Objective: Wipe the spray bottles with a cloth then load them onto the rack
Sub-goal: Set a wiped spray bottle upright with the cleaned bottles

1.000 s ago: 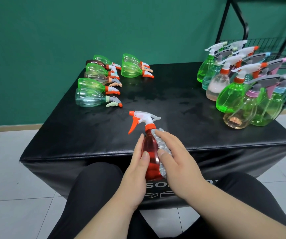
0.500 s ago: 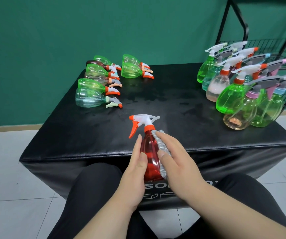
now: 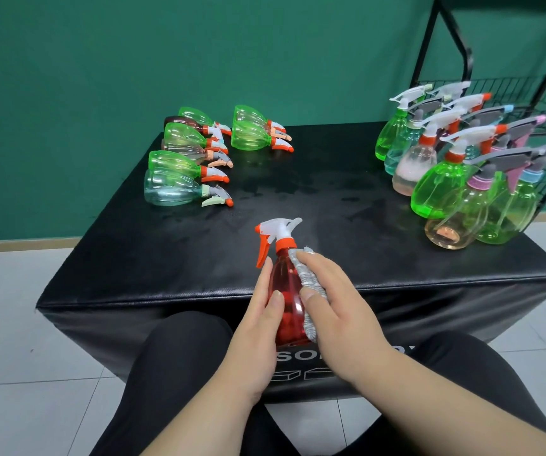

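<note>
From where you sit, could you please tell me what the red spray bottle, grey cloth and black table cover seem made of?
Red spray bottle: likely tinted see-through plastic, glossy with highlights. Grey cloth: seemingly a soft ribbed textile, matte. Black table cover: probably vinyl or faux leather, given its faint sheen and fine grain.

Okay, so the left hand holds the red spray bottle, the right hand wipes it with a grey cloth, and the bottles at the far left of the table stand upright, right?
Not quite. The head view shows the far-left bottles lying on their sides on the table. The rest is right: the left hand holds the red spray bottle and the right hand wipes it with the grey cloth.
</note>
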